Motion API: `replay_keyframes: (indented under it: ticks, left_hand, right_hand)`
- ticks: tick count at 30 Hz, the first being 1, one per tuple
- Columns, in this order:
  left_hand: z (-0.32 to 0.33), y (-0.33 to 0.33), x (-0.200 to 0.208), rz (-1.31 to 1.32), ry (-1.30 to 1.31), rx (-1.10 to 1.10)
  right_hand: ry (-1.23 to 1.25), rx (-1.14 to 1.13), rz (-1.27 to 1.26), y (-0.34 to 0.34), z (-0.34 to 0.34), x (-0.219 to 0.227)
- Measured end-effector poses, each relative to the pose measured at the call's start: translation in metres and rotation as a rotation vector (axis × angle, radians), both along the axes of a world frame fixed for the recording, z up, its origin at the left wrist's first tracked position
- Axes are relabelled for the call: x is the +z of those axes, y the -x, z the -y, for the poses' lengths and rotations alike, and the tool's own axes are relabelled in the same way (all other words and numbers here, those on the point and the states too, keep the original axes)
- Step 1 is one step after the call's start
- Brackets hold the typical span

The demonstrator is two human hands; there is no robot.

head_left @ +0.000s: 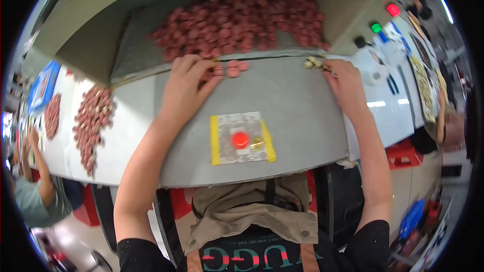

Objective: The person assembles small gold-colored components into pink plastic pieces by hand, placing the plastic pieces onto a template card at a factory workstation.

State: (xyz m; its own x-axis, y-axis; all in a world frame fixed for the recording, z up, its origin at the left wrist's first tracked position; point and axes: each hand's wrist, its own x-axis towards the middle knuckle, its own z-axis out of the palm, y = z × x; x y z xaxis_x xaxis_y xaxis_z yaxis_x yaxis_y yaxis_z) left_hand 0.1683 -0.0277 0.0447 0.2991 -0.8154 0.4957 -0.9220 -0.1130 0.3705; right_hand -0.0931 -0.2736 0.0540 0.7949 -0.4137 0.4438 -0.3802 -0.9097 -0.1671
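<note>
Left hand [189,81] was half-curled at the far pink discs [234,68], red disc [240,140] sat near-centre on a mat [227,121], right hand [348,83] was half-curled at far-right gold bits [311,63], holds unclear; probably picking, next needing clean pinches.

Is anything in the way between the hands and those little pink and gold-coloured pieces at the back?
Nothing visible is. The left hand has its fingertips beside the small pink discs; the right hand has its own beside the gold-coloured pieces. The yellow-edged mat lies nearer the person, outside both gaps.
</note>
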Motion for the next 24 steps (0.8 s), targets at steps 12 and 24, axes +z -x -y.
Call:
replay_keyframes:
  ticks: [12, 24]
  left_hand:
    - [-0.064, 0.022, -0.003, 0.105, 0.103, 0.016]
    - [-0.089, 0.025, 0.008, -0.274, 0.159, 0.011]
  right_hand:
    - [-0.230, 0.080, -0.135, 0.000, -0.097, 0.022]
    - [-0.494, 0.215, -0.160, -0.017, -0.134, 0.030]
